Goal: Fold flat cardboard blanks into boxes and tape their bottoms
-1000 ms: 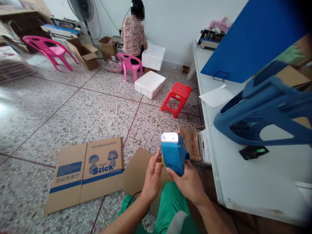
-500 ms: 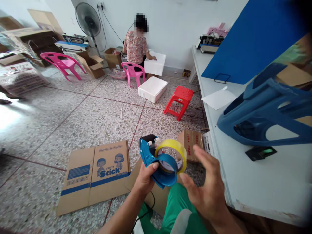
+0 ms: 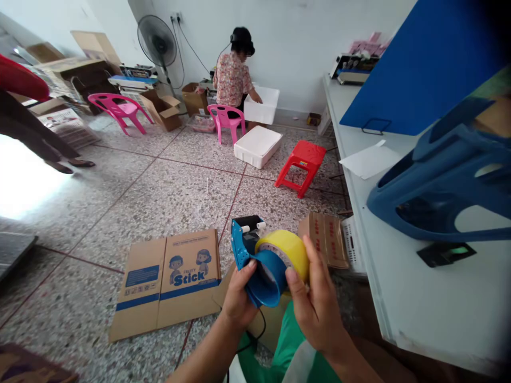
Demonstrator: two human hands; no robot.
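A blue tape dispenser [image 3: 255, 266] with a yellow tape roll [image 3: 284, 249] is held over my green-trousered lap. My left hand [image 3: 236, 299] is closed on the dispenser's blue handle from below. My right hand [image 3: 315, 303] grips the yellow roll, thumb on its face and fingers over its rim. The dispenser's rollers point away from me.
Flattened "Stick" cartons [image 3: 170, 279] lie on the terrazzo floor ahead. A white table [image 3: 399, 276] on the right carries an overturned blue stool [image 3: 443, 175], a blue board [image 3: 415, 64] and paper. A red stool [image 3: 301, 165], white foam boxes [image 3: 257, 144], pink chairs and a seated person [image 3: 235, 80] lie beyond; someone's legs [image 3: 32, 133] pass at left.
The dispenser was turned so the yellow roll faces me. My right hand let go, hovered open, then closed on the roll. The view shifted left, and a walking person's legs entered at left.
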